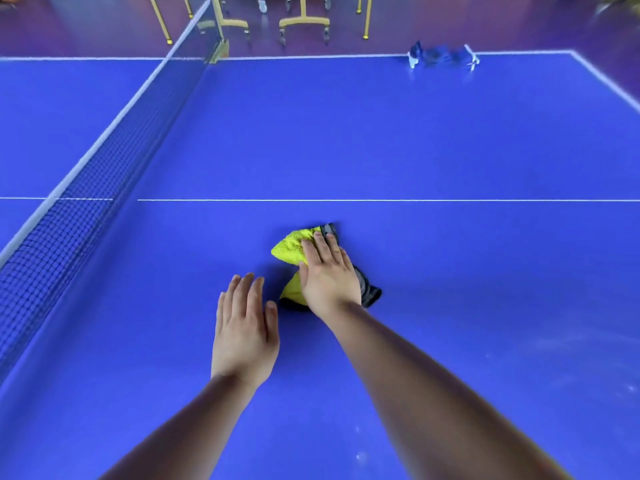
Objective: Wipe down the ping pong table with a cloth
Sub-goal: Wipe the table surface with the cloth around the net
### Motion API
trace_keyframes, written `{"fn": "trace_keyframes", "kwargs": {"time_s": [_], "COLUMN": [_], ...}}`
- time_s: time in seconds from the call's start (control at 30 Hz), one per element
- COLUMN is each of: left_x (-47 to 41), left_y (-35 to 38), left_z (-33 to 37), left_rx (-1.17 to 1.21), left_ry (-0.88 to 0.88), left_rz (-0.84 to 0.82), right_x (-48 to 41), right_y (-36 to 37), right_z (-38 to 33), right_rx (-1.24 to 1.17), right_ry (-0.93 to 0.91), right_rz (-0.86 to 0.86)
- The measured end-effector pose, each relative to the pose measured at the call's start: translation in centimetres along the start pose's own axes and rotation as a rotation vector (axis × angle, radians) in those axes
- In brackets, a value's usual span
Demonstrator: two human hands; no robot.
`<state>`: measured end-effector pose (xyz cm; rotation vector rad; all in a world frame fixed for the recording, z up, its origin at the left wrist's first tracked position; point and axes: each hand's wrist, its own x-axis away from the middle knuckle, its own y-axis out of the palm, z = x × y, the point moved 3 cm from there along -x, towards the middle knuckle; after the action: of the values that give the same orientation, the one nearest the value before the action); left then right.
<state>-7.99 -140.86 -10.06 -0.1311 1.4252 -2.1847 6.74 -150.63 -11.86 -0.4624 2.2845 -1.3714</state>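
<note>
- Cloth [294, 251], yellow and grey, lies bunched at frame centre on the blue desk [415, 140], just below the white line [381, 200].
- Right hand [329, 275] presses it flat, fingers straight, gripping nothing; left hand [244, 327] lies spread just beside it, off the cloth.
- Risk, as we judge it: ungripped, the bunched cloth may slip from under the palm on a fast stroke.
- Pale specks [360, 455] at lower right; we might miss them with short strokes.

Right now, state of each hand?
Left hand: open, holding nothing.
Right hand: open, fingers straight, pressing down on the cloth.
</note>
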Motion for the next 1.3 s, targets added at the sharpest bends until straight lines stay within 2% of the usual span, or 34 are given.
{"fn": "trace_keyframes", "kwargs": {"time_s": [0.3, 0.47, 0.93, 1.3], "left_x": [1.4, 1.6, 1.1, 3.8], "left_y": [7.7, 10.8, 15.9, 20.6], "left_z": [16.2, 22.9, 33.4, 44.8], "left_rx": [-0.066, -0.070, -0.086, -0.087], "left_ry": [0.101, 0.120, 0.310, 0.368], "left_rz": [-0.073, -0.105, -0.159, -0.160], "right_x": [3.6, 4.8, 8.7, 11.1], "right_y": [-8.8, -12.7, -21.0, -26.5], "right_z": [17.3, 24.8, 38.3, 47.7], "right_rx": [0.044, 0.076, 0.116, 0.098], "right_ry": [0.081, 0.148, 0.309, 0.289], "right_rz": [0.033, 0.079, 0.062, 0.032]}}
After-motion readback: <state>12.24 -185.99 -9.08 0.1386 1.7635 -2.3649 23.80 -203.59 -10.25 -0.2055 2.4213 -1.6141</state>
